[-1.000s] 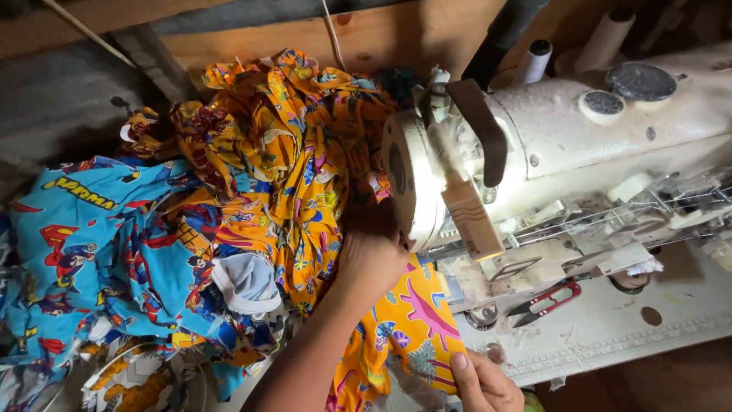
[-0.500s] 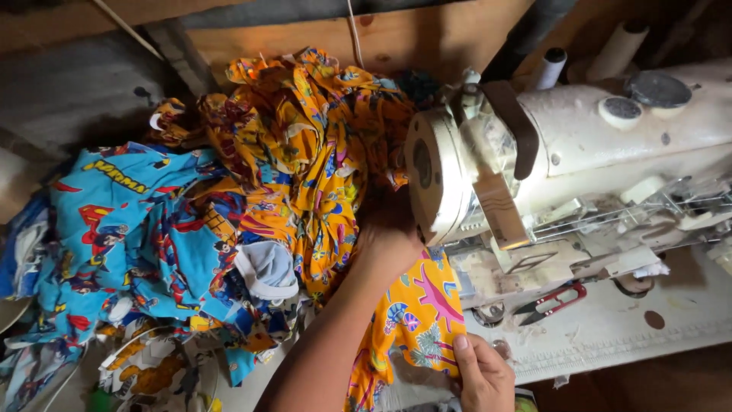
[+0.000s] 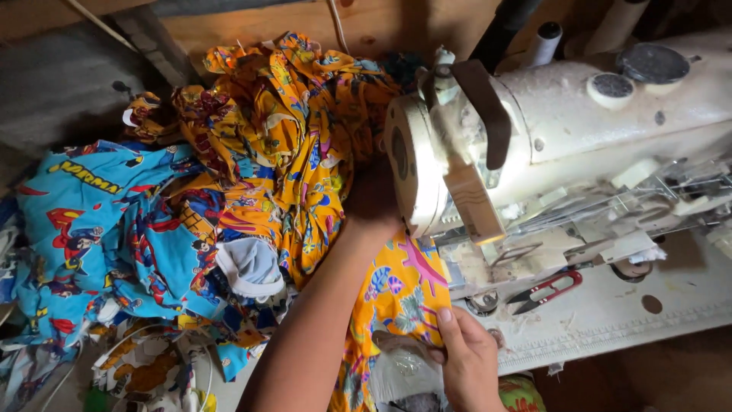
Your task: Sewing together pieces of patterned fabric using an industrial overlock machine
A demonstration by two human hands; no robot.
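we pinch the near edge of the orange flowery cloth (image 3: 400, 294) with our right hand (image 3: 467, 358), thumb on top. the cloth lies by the needle of the white sewing machine (image 3: 564, 145). our left hand (image 3: 374, 210) reaches behind the machine's end into the orange cloth pile (image 3: 282, 145); we cannot tell its grip.
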